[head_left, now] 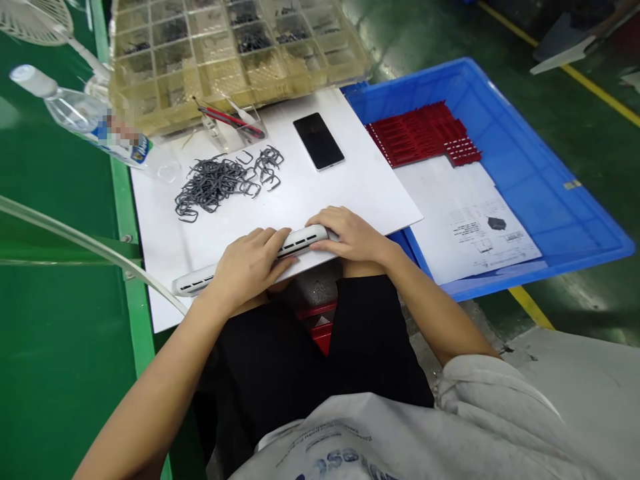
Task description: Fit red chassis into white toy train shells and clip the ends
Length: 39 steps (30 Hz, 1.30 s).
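A long white slotted plastic bar (196, 280) lies along the near edge of the white board (370, 193). My left hand (253, 263) wraps over its middle, fingers closed around it and hiding part of its length. At the bar's right end my right hand (347, 233) grips it, thumb on the near side and fingers on the far side. Dark slots show in the bar between the two hands. Beyond them on the board sits a loose pile of small dark grey U-shaped clips (215, 183), with a black-screened phone (319, 141) to its right.
A yellowed compartment box (220, 67) of small dark parts stands at the back. A red pen-like tool (233, 121) rests in a small clear tray. A plastic bottle (95, 123) leans at left. The blue bin (545, 193) at right holds red slotted parts (420, 133) and printed paper (460, 207).
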Tool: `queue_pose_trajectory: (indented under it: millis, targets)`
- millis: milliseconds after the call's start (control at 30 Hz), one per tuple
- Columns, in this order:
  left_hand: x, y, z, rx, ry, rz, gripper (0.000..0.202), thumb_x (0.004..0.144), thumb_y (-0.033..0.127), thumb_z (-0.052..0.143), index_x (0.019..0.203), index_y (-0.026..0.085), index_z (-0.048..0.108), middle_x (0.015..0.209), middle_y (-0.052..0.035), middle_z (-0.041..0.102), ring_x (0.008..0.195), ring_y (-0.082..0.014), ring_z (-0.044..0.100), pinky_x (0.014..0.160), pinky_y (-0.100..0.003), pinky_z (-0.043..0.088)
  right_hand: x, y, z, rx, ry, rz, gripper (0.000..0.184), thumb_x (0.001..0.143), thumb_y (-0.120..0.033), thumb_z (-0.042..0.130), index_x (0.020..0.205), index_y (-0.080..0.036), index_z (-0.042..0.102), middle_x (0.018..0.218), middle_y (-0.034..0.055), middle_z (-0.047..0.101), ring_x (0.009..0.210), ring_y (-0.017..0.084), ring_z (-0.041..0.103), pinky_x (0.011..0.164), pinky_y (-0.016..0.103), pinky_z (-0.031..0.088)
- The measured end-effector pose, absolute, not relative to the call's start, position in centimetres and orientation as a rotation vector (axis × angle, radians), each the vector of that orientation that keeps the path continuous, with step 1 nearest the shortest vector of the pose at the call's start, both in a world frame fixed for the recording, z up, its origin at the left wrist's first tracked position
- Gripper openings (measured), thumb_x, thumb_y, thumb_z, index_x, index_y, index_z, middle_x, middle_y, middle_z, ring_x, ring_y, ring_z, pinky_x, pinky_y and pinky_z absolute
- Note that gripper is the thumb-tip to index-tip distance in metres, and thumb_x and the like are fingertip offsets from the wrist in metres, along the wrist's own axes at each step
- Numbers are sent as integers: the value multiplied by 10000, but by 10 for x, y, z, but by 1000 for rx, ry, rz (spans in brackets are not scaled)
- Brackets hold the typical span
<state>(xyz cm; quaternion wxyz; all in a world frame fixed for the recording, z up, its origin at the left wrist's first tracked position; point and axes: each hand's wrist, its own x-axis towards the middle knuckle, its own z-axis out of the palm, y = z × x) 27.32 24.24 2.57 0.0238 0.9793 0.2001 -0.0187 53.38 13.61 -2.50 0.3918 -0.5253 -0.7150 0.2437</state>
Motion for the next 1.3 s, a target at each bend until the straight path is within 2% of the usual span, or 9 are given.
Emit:
queue_pose_trajectory:
  millis: [167,333,400,467,533,633,767,1033,1300]
  targets:
    - [230,212,44,2846,589,-45,712,1135,680,535,1632,169,540,1333,-177,821,1013,-377,832,791,-429,638,545,48,-3,-1469,-1081,724,352,1018,-587,749,1115,-251,793,857,11,754,735,231,679,680,355,566]
    - [182,167,36,2627,390,150,592,1172,460,574,1715,242,489,1527,-162,759,1266,-351,811,1053,-418,677,538,-31,6,-1466,-558,857,320,910,-555,826,934,-240,773,623,-29,596,485,170,507,438,305,452]
    - [165,152,26,2509,346,199,646,1166,427,620,1772,311,427,1582,-130,737,1329,-326,795,1135,-391,657,525,-47,3,-1392,-516,876,439,881,-665,841,990,-244,775,654,-31,572,483,158,475,411,301,452]
    - [149,139,15,2411,373,246,694,1145,455,674,1785,368,419,1607,-93,730,1352,-323,790,1158,-381,657,508,-56,-4,-1277,-536,870,715,757,-877,864,1132,-279,753,793,-3,640,573,191,575,469,339,549]
    - [135,127,8,2344,428,293,729,1114,489,728,1778,404,438,1614,-63,730,1349,-328,795,1157,-384,669,487,-59,-12,-1161,-583,901,978,570,-985,914,1273,-345,679,1103,55,741,832,271,743,673,418,685]
    - [117,110,5,2302,473,328,743,1095,468,766,1769,423,457,1636,-56,711,1363,-333,789,1181,-419,667,457,-55,-23,-1040,-643,1016,955,589,-796,1057,1313,-414,565,1378,59,747,1148,327,802,975,526,708]
    - [99,93,9,2217,560,383,768,1050,481,827,1744,418,504,1591,-67,743,1355,-351,793,1178,-477,678,434,-43,-34,-954,-629,1107,810,721,-586,1090,1222,-381,487,1174,23,819,1134,335,845,1014,599,699]
    - [67,68,-4,2113,644,486,750,1065,252,784,1734,452,512,1570,-24,756,1296,-335,825,1098,-465,737,424,-33,-42,-919,-624,1177,873,660,-611,1113,1201,-358,477,1068,-4,817,1076,324,864,1011,574,704]
    - [68,69,-7,2032,648,500,766,1037,196,780,1708,479,541,1533,-12,782,1259,-346,839,1047,-522,764,415,-28,-44,-1021,-665,1125,895,610,-738,1082,1130,-356,462,1008,0,793,1003,327,837,1033,611,676]
